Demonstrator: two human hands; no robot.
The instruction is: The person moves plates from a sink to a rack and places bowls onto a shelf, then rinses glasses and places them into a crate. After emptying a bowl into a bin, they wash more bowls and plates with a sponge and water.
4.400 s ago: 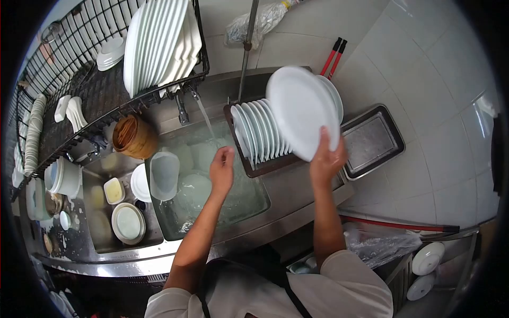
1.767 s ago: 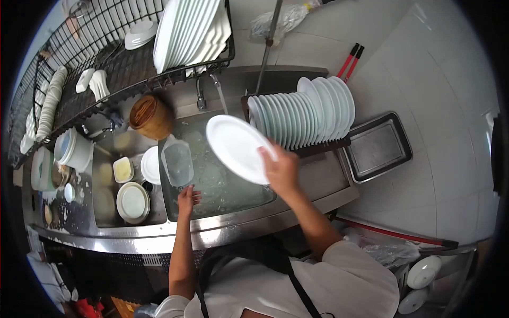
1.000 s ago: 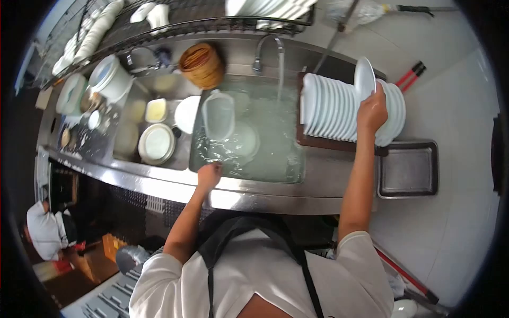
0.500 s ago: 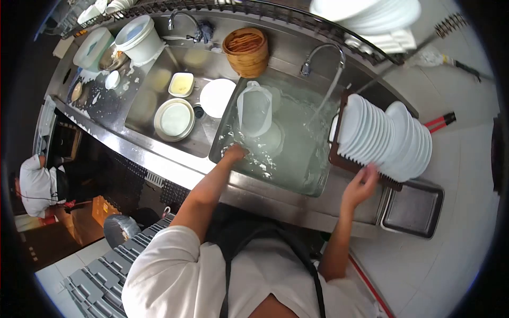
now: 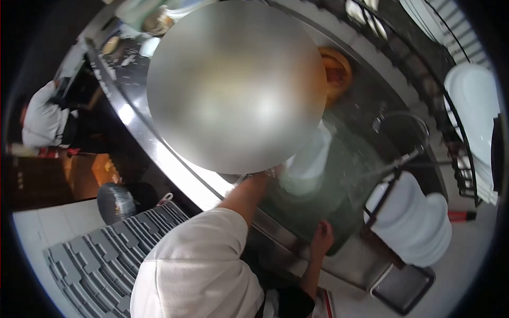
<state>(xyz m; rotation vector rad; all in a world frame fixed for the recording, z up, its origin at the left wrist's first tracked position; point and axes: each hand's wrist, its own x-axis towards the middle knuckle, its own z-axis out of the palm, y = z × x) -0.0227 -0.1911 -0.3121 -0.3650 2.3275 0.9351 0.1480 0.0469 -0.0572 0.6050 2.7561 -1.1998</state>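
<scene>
My left hand (image 5: 269,177) is at the near left edge of the water-filled sink (image 5: 339,212). A large round blurred patch covers its fingers and the basin to the left. Just right of it, a pale translucent container (image 5: 312,159) sits in the water. Over the sink's near right side hovers my right hand (image 5: 322,238), fingers loosely bent, with nothing visible in it. To its right, white plates (image 5: 413,220) stand on edge, tightly packed, in a brown rack (image 5: 371,228).
A tap (image 5: 419,130) runs into the sink. The wooden steamer basket (image 5: 336,74) is partly covered by the blur. A metal tray (image 5: 403,289) lies near the rack. More white plates (image 5: 472,106) rest on the wire shelf. Another person (image 5: 47,119) stands at far left.
The view has swung left and tilted. My right hand has moved from the plate rack to over the sink. The blurred patch now covers the left basin.
</scene>
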